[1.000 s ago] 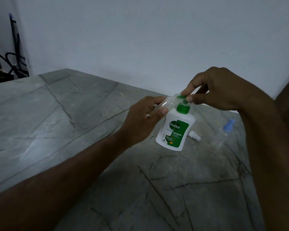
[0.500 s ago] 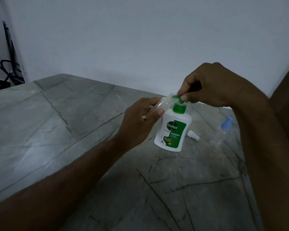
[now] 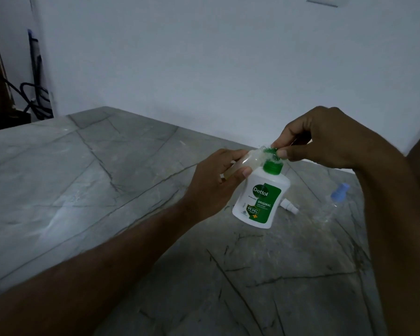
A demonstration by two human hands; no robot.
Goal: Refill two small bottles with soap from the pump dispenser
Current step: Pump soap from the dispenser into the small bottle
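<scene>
A white pump dispenser (image 3: 261, 202) with a green label and green pump head stands on the grey marble table (image 3: 107, 190). My right hand (image 3: 325, 137) pinches the green pump head from above. My left hand (image 3: 214, 183) grips a small clear bottle (image 3: 247, 161), tilted with its mouth against the pump nozzle. A second small clear bottle with a blue cap (image 3: 338, 195) lies on the table to the right, partly behind my right forearm.
A small white cap (image 3: 289, 206) lies on the table just right of the dispenser. A white wall runs behind the table. Dark cables (image 3: 34, 93) hang in the far left corner.
The hands, dispenser and small bottle keep the same hold. The view has shifted slightly; my right fingers stay pinched on the pump head.
</scene>
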